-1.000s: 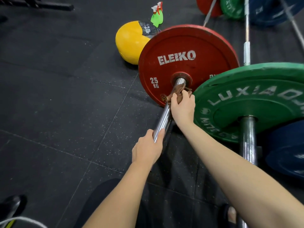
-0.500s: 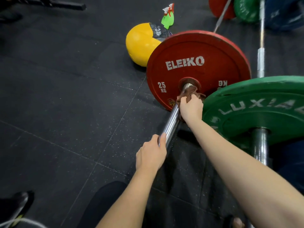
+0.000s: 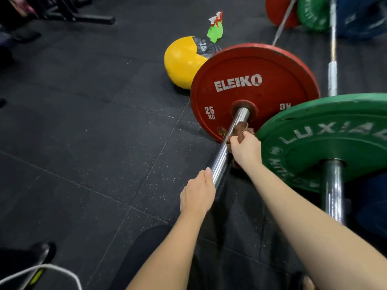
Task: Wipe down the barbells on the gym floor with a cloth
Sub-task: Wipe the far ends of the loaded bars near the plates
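A chrome barbell sleeve (image 3: 236, 124) sticks out toward me from a red 25 kg Eleiko plate (image 3: 255, 88) standing on the black rubber floor. My right hand (image 3: 244, 148) grips a small brown cloth (image 3: 240, 128) wrapped around the sleeve, a short way below the plate's hub. My left hand (image 3: 198, 193) holds the near end of the same sleeve, thumb lying along the metal. Part of the cloth is hidden under my fingers.
A green Luxiaojun plate (image 3: 326, 141) on a second bar (image 3: 334, 191) stands close on the right. A yellow medicine ball (image 3: 182, 61) and a green spray bottle (image 3: 214, 30) lie behind the red plate. More plates (image 3: 310, 13) sit far right; a rack base (image 3: 90, 17) far left.
My right hand with the cloth has slid down the sleeve toward me, baring more metal at the plate's hub. My left hand keeps its hold on the sleeve's end.
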The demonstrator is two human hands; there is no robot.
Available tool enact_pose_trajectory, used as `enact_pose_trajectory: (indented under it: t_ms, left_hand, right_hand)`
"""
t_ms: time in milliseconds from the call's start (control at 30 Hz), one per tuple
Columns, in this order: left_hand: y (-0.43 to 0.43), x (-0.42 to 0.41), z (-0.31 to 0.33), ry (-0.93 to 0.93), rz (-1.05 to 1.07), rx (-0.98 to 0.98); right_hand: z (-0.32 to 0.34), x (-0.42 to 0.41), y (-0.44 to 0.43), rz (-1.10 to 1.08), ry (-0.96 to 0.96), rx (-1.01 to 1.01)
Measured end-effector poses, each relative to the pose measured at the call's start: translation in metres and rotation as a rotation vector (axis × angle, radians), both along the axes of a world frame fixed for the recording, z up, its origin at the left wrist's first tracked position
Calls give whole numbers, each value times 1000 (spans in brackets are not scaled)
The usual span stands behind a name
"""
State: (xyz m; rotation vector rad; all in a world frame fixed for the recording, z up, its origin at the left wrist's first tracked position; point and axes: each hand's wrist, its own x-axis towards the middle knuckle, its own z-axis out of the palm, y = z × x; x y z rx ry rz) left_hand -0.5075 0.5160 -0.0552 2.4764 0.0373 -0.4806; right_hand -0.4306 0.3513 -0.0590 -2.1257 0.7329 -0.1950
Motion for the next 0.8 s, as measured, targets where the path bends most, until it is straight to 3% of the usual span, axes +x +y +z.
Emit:
enact_pose_trajectory:
  t_ms: [167,500,667,800]
  left_hand:
    - [1,-1,3,-6,35,-37]
    - [1,-2,3,-6,39,-36]
    - [1,-1,5,22,81,-88]
    - [3,-3,4,28,142,-141]
  right_hand:
    - [-3,-43,29,-5,-49,44]
    - [10,5,-6,31,35,9]
    - [11,-45,19,36,16,45]
    - [0,-71,42,-36,-104,103]
